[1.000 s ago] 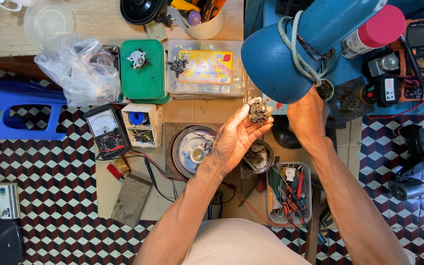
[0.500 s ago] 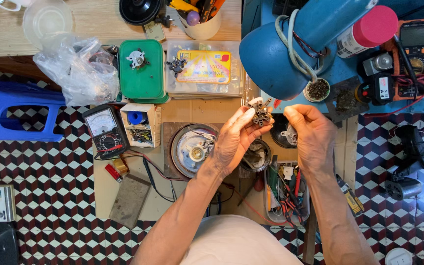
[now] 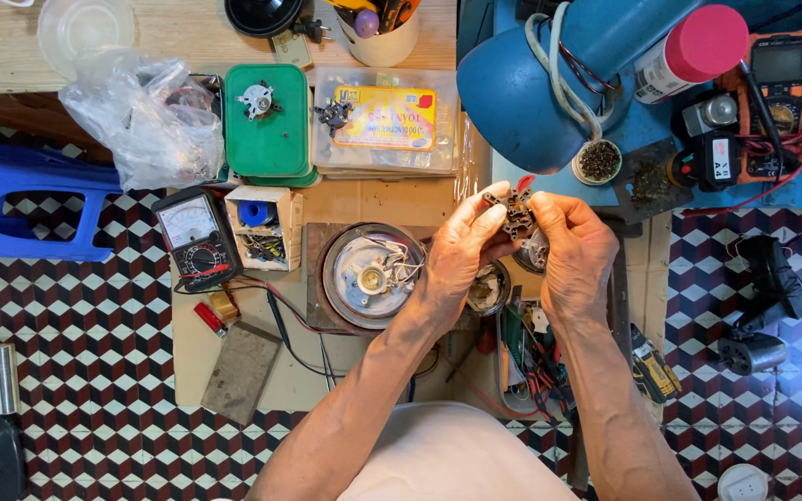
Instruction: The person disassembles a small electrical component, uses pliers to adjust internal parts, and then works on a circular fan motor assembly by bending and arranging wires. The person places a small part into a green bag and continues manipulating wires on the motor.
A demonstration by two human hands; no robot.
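A small dark metal switch part (image 3: 514, 210) with brass contacts is held up between both hands over the workbench. My left hand (image 3: 464, 247) pinches its left side with thumb and fingertips. My right hand (image 3: 575, 252) grips its right side, fingers curled around it. Just below and left lies an opened round appliance base (image 3: 370, 275) with white wires. Under my hands sits a small round dish (image 3: 488, 289) of bits.
A blue lamp shade (image 3: 522, 88) hangs over the bench top right. An analogue multimeter (image 3: 195, 239), a green tray (image 3: 266, 121), a clear parts box (image 3: 385, 121), a plastic bag (image 3: 141, 116) and a tool tray (image 3: 531, 362) surround the work spot. A blue stool (image 3: 25, 199) stands left.
My right hand came down from beside the lamp and closed on the switch part that my left hand was holding. Both hands now hold it together.
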